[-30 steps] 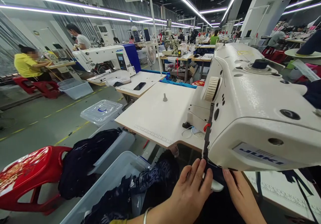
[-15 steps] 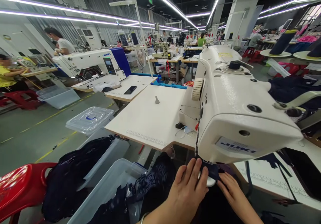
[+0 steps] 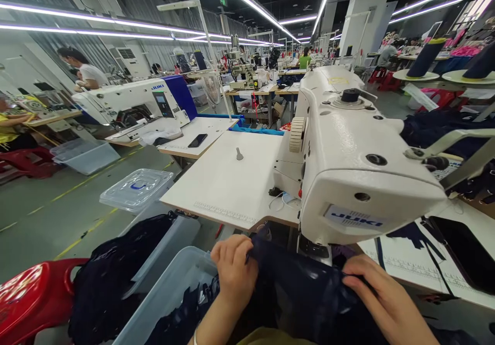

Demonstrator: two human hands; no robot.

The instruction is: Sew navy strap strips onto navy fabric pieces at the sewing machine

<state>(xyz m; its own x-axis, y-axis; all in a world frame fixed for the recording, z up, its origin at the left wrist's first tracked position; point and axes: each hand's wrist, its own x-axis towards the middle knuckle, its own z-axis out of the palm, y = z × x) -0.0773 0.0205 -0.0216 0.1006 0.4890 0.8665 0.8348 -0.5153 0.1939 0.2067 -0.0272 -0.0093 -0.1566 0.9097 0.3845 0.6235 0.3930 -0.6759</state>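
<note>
A dark navy fabric piece lies bunched in front of me, under the head of a white Juki sewing machine. My left hand is fisted around the fabric's left edge, pulled away from the machine. Lying on the fabric's right side, just below the machine's needle end, my right hand has its fingers pinching the cloth. The needle area is mostly hidden by the machine head.
A white work table extends left of the machine. Clear plastic bins with dark garments sit low at left, beside a red stool. A dark phone lies at right. Other people sew at stations behind.
My left hand has left the needle area, closed on the fabric and pulled it left and toward me. The right hand moved slightly right. The view shifted left.
</note>
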